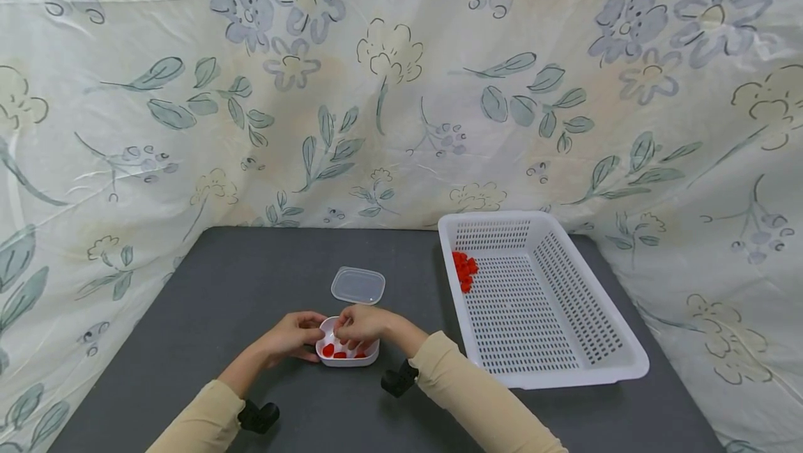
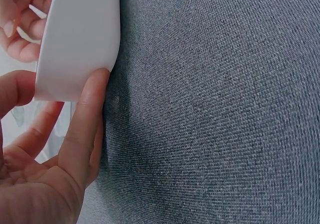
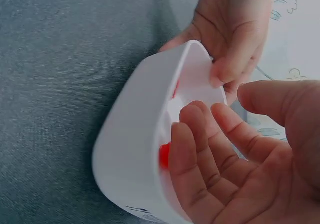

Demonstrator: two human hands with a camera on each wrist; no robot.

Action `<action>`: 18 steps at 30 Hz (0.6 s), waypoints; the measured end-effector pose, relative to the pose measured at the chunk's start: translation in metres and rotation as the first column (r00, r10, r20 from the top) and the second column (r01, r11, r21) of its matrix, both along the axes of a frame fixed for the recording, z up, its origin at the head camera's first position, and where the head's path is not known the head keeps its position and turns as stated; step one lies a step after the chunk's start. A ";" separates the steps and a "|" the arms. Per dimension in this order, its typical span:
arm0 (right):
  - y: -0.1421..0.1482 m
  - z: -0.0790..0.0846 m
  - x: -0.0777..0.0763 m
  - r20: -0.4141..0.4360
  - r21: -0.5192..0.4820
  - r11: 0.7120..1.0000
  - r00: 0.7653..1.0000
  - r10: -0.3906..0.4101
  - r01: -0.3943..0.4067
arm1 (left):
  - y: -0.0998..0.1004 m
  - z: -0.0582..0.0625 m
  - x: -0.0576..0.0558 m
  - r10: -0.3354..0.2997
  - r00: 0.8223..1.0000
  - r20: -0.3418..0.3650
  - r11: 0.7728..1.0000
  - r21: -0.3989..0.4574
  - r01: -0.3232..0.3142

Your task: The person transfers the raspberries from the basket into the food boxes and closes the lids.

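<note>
A small white plastic box [image 1: 348,362] with rounded corners stands on the dark grey table, several small red pieces [image 1: 328,350] inside it. My left hand [image 1: 293,334] grips the box's left end; in the right wrist view its thumb bends over the rim of the box [image 3: 130,134]. In the left wrist view, fingers of that hand [image 2: 45,159] lie along the outer wall. Over the box's right part reaches my right hand [image 1: 364,325], fingertips [image 3: 182,134] dipping inside beside a red piece [image 3: 165,155]. Between its thumb and forefinger there is a gap, with nothing visible held.
Just behind the box lies a clear, rounded lid [image 1: 358,286]. To the right stands a large white perforated basket [image 1: 461,313], with a cluster of red pieces [image 1: 464,270] at its left wall. A flowered cloth [image 1: 389,125] hangs behind the table [image 1: 276,258].
</note>
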State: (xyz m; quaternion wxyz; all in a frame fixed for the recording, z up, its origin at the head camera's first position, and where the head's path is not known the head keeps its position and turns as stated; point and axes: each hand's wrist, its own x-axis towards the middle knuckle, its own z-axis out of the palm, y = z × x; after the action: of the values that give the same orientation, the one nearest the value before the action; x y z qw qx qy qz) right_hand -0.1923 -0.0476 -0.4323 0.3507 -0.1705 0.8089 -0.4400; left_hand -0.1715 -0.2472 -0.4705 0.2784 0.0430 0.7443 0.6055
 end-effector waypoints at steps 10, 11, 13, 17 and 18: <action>0.013 0.020 -0.018 -0.143 -0.034 0.999 0.990 0.010 -0.015 | 0.002 0.000 -0.001 0.027 1.000 0.011 0.999 -0.036 -0.027; 0.015 0.022 -0.021 -0.165 -0.037 0.999 0.986 0.005 -0.011 | 0.002 0.000 -0.001 0.029 1.000 0.010 0.999 -0.038 -0.028; 0.019 0.027 -0.025 -0.207 -0.046 0.999 0.978 -0.013 0.004 | 0.002 0.000 -0.002 0.022 1.000 0.009 0.999 -0.035 -0.022; 0.028 0.041 -0.033 -0.264 -0.070 0.997 0.963 -0.058 0.041 | 0.001 0.000 -0.002 0.015 1.000 0.012 0.999 -0.037 -0.014; 0.030 0.044 -0.035 -0.278 -0.074 0.996 0.958 -0.066 0.048 | 0.001 0.000 -0.003 0.014 1.000 0.014 0.999 -0.039 -0.014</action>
State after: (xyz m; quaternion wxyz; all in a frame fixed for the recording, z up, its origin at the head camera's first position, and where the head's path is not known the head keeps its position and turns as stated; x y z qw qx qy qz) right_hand -0.2277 -0.0173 -0.3879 0.2142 -0.2191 0.8398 -0.4481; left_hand -0.1740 -0.2458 -0.4701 0.2801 0.0282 0.7541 0.5933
